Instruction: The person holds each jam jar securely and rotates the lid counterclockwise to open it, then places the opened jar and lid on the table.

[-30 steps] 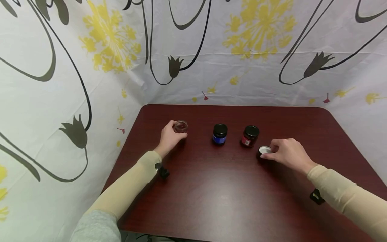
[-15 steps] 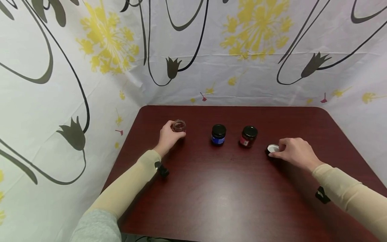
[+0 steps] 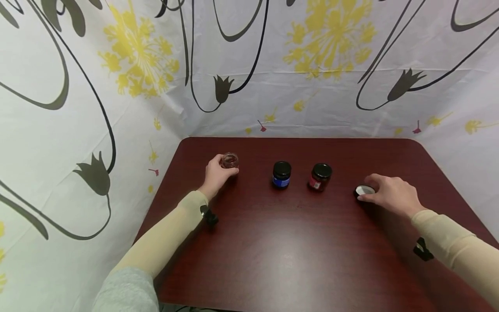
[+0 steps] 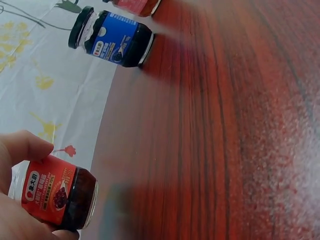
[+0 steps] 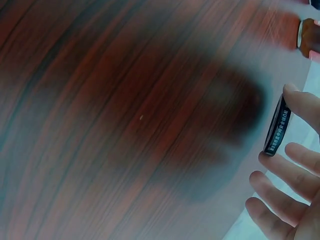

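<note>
At the table's far left, my left hand grips a small glass jar with a red label. The jar has no lid on it, and its mouth faces up in the head view. On the right side, my right hand pinches a black jar lid between thumb and index finger. The lid's white inside faces up, and its rim with small white print shows in the right wrist view, close over the tabletop. The other fingers of that hand are spread apart.
Two black-lidded jars stand upright between the hands: one with a blue label, and to its right one with a red label. The dark red wooden table has rounded far corners. A flower-patterned white cloth hangs behind and at the sides.
My right hand has moved right with the lid, away from the red-labelled jar on the table. The left hand stays nearly in place with its jar.
</note>
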{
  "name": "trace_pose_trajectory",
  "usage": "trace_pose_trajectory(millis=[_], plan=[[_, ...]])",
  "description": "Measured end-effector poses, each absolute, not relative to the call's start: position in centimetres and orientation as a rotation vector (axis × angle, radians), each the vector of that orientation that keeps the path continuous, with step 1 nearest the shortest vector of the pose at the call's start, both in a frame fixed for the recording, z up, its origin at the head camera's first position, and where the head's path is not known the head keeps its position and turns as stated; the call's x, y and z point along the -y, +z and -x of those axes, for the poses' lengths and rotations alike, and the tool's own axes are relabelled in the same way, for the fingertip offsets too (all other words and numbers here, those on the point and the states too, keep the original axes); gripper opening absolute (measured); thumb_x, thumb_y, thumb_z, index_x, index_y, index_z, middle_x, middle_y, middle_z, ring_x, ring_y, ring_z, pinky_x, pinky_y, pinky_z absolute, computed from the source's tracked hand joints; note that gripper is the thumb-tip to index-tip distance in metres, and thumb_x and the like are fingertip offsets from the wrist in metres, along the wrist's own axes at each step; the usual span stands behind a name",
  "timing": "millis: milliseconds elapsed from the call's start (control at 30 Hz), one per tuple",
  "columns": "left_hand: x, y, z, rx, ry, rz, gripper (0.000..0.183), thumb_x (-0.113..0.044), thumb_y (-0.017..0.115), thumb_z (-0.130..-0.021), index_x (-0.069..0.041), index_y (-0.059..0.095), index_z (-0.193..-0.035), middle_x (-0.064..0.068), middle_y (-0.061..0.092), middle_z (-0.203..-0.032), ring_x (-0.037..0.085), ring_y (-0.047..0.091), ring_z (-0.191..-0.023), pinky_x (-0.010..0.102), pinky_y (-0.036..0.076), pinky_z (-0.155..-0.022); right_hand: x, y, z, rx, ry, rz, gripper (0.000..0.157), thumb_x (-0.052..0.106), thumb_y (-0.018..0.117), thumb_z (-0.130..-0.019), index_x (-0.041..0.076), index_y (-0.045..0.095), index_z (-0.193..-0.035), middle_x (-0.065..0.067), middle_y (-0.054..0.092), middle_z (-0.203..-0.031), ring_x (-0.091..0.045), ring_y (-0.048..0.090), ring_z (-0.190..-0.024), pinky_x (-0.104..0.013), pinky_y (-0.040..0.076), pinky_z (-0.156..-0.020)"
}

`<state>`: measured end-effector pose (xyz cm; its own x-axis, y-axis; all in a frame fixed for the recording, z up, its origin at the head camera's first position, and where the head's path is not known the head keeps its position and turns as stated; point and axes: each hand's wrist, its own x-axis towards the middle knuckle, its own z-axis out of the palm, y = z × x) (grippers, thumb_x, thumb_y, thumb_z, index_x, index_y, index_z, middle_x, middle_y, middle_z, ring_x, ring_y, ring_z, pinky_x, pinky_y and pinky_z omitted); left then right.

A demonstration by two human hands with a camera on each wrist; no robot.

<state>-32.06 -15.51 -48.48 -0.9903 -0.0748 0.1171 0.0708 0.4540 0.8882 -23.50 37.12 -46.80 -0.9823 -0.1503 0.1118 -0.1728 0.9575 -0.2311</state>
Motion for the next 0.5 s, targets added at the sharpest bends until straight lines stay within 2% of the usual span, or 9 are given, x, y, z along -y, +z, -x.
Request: trace_pose_trajectory(millis=[233,500], plan=[[15.8,-49.0,32.5,2.542,-1.598,-0.030,0.049,-0.028,0.083,-0.064,-0.023,0.058,-0.106,-0.008,0.062,-0.100,0.010,0.055,-0.094,0.038,0.045,-0.081,-38.4,-46.7,23.4,3.038,0.357,-0.215,0.064,0.065,0.067,-0.066,0.022,0.058,-0.113,-0.001,0.064,-0.101,-0.021,0.058,-0.078,-0.035,0.036,-0.045],[15.9,-49.1,32.6,2.558,-1.593,-0.035,0.056,-0.041,0.084,-0.058,-0.024,0.059,-0.105,-0.010,0.062,-0.097,0.009,0.055,-0.091,0.035,0.045,-0.080,-39.1,-46.9,23.4,3.038,0.362,-0.211,0.063,0.062,0.067,-0.067,0.022,0.058,-0.115,-0.003,0.064,-0.099,-0.023,0.058,-0.079,-0.035,0.035,-0.043]])
